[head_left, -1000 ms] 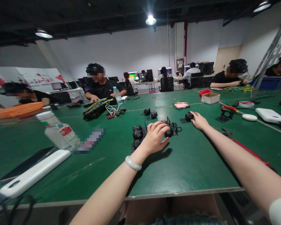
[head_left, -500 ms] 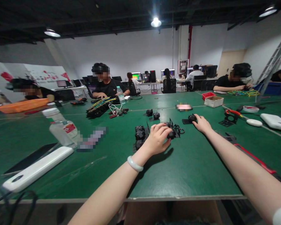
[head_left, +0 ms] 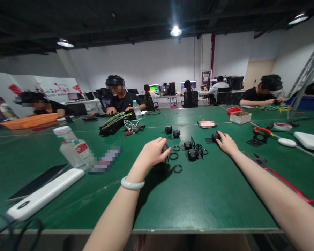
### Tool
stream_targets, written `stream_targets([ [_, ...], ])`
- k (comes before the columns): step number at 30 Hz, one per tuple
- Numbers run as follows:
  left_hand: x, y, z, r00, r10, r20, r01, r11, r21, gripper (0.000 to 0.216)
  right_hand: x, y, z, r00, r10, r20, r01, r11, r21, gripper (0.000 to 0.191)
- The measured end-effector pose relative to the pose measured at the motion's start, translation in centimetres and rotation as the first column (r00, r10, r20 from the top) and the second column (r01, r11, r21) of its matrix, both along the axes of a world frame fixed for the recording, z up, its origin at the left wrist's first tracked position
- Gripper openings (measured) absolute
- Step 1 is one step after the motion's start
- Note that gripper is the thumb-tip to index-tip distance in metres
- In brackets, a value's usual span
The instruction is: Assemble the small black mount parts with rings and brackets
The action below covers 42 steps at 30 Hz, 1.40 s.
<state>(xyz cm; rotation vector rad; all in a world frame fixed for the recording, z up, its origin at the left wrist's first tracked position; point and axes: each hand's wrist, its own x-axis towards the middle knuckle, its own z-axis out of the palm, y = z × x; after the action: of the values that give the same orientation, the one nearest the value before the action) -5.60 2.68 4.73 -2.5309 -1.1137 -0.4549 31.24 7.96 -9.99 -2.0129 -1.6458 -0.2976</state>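
**Left hand shifts, uncovering black fittings and rings**

Two black bracketed fittings (head_left: 193, 154) now sit exposed between the hands, with three black hexagonal rings (head_left: 178, 172) just left of them, leaving both within easy reach. The left hand (head_left: 152, 153) has moved off leftward, fingers curled over a dark part; its grip is hidden. The right hand (head_left: 228, 143) still touches another black fitting (head_left: 215, 136) on the green tabletop (head_left: 214, 195); whether it grips, I cannot tell.

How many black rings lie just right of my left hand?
3: a far ring, a middle ring and a near ring, all just right of your left hand. Others may be hidden beneath it.
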Motion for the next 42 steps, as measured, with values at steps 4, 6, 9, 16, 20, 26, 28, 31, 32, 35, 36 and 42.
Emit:
stream_targets([
  [4,-1.8,0.9,0.4,0.994,0.105,-0.037,-0.111,0.97,-0.216,0.037,-1.3,-1.1,1.0,0.996,-0.075,0.042,0.067,0.983,0.171,0.045],
  [6,-2.1,1.1,0.3,0.988,0.142,-0.06,-0.154,0.928,-0.338,0.045,-2.3,-1.9,1.7,0.986,-0.16,0.044,0.14,0.944,0.3,0.045],
  [9,-2.0,0.9,0.1,0.983,0.153,-0.098,-0.181,0.873,-0.453,0.057,-3.8,-3.3,2.9,0.979,-0.203,0.027,0.181,0.918,0.353,0.046],
  [16,-1.7,0.2,-0.1,0.979,0.14,-0.149,-0.197,0.836,-0.513,0.066,-9.1,-9.4,6.5,0.995,0.087,0.052,-0.096,0.97,0.223,0.041],
  [20,-1.7,0.5,-0.9,0.981,0.102,-0.167,-0.174,0.844,-0.507,0.068,-15.5,-13.5,7.7,0.745,0.634,0.209,-0.659,0.748,0.081,0.033],
  [26,-1.9,0.9,-1.8,0.977,0.083,-0.196,-0.173,0.845,-0.505,0.069,-21.2,-14.0,7.6,0.688,0.688,0.232,-0.678,0.723,-0.134,0.034],
  [28,-2.0,0.9,-1.8,0.978,0.068,-0.199,-0.161,0.851,-0.5,0.068,-21.3,-13.4,7.4,0.688,0.676,0.266,-0.661,0.734,-0.157,0.033],
  [31,-2.0,0.8,-1.8,0.977,0.048,-0.208,-0.15,0.847,-0.51,0.063,-21.3,-12.9,7.1,0.668,0.675,0.313,-0.653,0.733,-0.19,0.029],
  [32,-2.0,0.7,-1.7,0.977,0.045,-0.209,-0.149,0.844,-0.515,0.061,-21.3,-12.9,7.0,0.657,0.683,0.32,-0.656,0.727,-0.205,0.027],
  [35,-1.9,0.3,-1.6,0.975,0.051,-0.217,-0.159,0.843,-0.514,0.055,-21.4,-12.8,6.7,0.637,0.702,0.319,-0.661,0.71,-0.242,0.023],
  [36,-1.8,0.2,-1.5,0.973,0.059,-0.223,-0.167,0.846,-0.507,0.054,-21.4,-12.8,6.7,0.634,0.705,0.317,-0.662,0.707,-0.247,0.023],
  [42,-1.1,-0.6,-1.8,0.952,0.069,-0.298,-0.218,0.836,-0.504,0.048,-21.5,-12.0,6.4,0.655,0.705,0.273,-0.671,0.709,-0.22,0.022],
])
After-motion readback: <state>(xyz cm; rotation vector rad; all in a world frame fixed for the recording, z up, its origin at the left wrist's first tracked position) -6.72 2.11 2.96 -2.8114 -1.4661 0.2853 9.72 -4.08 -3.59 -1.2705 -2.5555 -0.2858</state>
